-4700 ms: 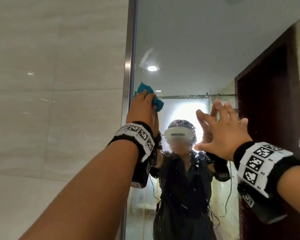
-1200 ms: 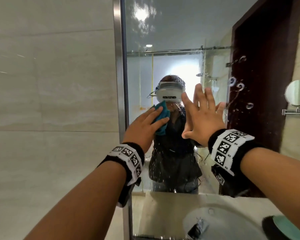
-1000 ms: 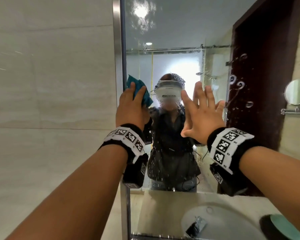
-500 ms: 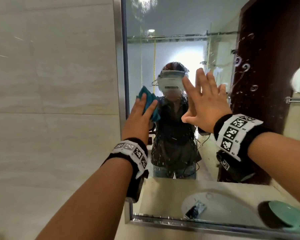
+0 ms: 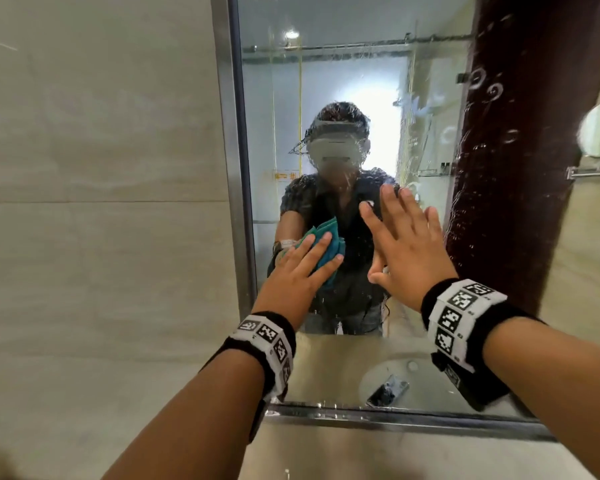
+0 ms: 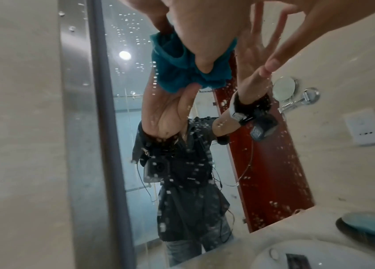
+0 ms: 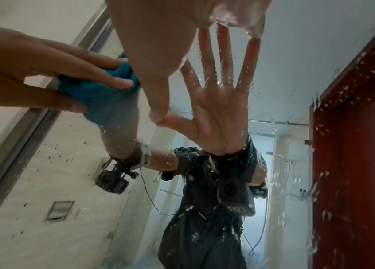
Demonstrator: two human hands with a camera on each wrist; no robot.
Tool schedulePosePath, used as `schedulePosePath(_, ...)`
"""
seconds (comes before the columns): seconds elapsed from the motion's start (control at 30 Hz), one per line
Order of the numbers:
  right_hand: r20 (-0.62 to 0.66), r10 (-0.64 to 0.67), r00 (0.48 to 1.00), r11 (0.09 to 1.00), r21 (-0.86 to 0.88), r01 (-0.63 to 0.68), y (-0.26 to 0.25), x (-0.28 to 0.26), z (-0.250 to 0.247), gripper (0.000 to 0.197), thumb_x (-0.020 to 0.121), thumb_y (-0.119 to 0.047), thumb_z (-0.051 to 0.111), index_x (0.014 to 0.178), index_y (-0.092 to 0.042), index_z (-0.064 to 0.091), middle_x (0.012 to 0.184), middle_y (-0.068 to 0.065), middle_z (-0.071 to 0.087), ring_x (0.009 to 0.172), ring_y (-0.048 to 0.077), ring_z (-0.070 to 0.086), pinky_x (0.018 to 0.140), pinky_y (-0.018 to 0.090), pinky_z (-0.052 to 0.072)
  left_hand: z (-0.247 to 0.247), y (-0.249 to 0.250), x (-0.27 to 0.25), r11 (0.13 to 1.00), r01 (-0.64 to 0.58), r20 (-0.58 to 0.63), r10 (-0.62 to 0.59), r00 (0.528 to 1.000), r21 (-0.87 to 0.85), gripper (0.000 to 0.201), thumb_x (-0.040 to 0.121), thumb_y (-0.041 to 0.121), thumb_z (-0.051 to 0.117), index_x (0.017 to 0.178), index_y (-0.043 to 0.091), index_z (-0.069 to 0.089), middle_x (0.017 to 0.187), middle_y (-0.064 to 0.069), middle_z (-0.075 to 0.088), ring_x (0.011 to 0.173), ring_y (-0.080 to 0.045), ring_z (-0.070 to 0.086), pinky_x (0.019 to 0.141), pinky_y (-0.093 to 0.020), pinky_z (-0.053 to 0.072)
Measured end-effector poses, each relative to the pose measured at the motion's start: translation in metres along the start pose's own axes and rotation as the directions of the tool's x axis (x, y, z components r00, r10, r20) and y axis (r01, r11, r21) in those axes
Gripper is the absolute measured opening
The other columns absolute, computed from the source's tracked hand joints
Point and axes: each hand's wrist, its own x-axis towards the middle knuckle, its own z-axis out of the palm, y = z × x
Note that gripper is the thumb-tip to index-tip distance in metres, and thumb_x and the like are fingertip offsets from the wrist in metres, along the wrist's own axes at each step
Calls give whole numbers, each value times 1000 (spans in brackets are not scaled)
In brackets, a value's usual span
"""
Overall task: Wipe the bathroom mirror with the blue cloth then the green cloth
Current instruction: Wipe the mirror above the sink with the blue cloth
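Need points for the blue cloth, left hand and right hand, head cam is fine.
blue cloth (image 5: 329, 233): head view, on the teal fold showing above the fingers.
left hand (image 5: 293, 275): head view, on the back of the hand.
right hand (image 5: 409, 251): head view, on the back of the hand, fingers spread.

The left hand (image 5: 291, 275) presses the cloth (image 5: 329, 244) against the mirror (image 5: 326, 81), near its left edge. The right hand (image 5: 409, 251) lies flat on the glass just to the right. A tiled wall (image 5: 101, 202) adjoins the mirror on the left.
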Motion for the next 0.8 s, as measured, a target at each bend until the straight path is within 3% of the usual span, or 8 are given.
schedulePosePath(0.1, 10, -6, 1000, 1000, -8, 6, 0, 0, 0, 114, 74, -47, 71, 147, -31, -14, 151, 4, -31, 139, 27, -26, 112, 53, -8, -10, -12, -2, 998, -31, 20, 30, 999, 46, 77, 93, 3, 49, 150, 32, 6, 158, 3, -12, 146, -20, -9, 118, -37, 3)
schedulePosePath(0.2, 24, 4, 1000, 1000, -6, -4, -1, -1, -1, 114, 75, -47, 71, 147, -31, -16, 150, 4, -33, 138, 27, -28, 112, 53, -9, -26, -21, 4, 994, 83, -141, -92, 986, -72, 80, 88, 0, 56, 150, 31, 15, 158, 4, -7, 146, -20, -3, 112, -32, 7)
schedulePosePath(0.27, 24, 7, 1000, 1000, -6, -7, -1, 0, -1, 113, 75, -46, 70, 147, -30, -16, 150, 5, -33, 138, 27, -28, 112, 53, -9, -35, -22, 16, 953, 166, -274, -235, 933, -253, 74, 89, 2, 56, 148, 30, 22, 157, 6, -6, 146, -19, 0, 112, -32, 10)
schedulePosePath(0.4, 19, 0, 1000, 1000, 11, -1, -1, -1, 1, 113, 75, -44, 71, 147, -30, -15, 150, 5, -33, 138, 28, -29, 113, 54, -8, -31, -10, 31, 851, 188, -344, -388, 855, -491, 65, 91, 5, 54, 146, 28, 29, 158, 6, 1, 146, -18, 0, 116, -28, 5)
schedulePosePath(0.53, -3, -5, 1000, 1000, 14, 5, 0, 0, 4, 115, 74, -44, 72, 147, -31, -15, 151, 4, -31, 138, 27, -28, 113, 55, -6, 5, -10, 22, 957, 33, -410, -154, 899, -287, 73, 77, -1, 71, 141, 21, 42, 154, -5, 21, 141, -31, 21, 113, -42, 15)
schedulePosePath(0.63, -10, -7, 1000, 1000, 4, 7, 0, 0, 5, 115, 74, -45, 72, 147, -31, -15, 152, 4, -30, 139, 28, -26, 113, 56, -6, 37, -3, -1, 986, -167, -274, 164, 948, 11, 81, 61, -1, 81, 133, 20, 52, 145, -10, 41, 134, -32, 38, 106, -52, 21)
schedulePosePath(0.73, -13, -8, 1000, 1000, 10, 8, 0, -1, 4, 114, 73, -45, 72, 147, -30, -13, 152, 5, -28, 140, 29, -25, 113, 56, -5, 45, 4, -22, 979, -201, -64, 203, 977, 33, 84, 68, -3, 72, 141, 25, 40, 154, -3, 21, 140, -24, 12, 110, -47, 5)
schedulePosePath(0.8, -10, -8, 1000, 1000, 10, 9, 0, -1, 3, 114, 74, -45, 72, 147, -30, -14, 152, 4, -29, 139, 29, -25, 113, 56, -4, 45, 2, -23, 984, -179, -28, 180, 983, 26, 86, 75, -5, 66, 146, 27, 29, 154, 1, 3, 141, -21, 0, 111, -43, -5)
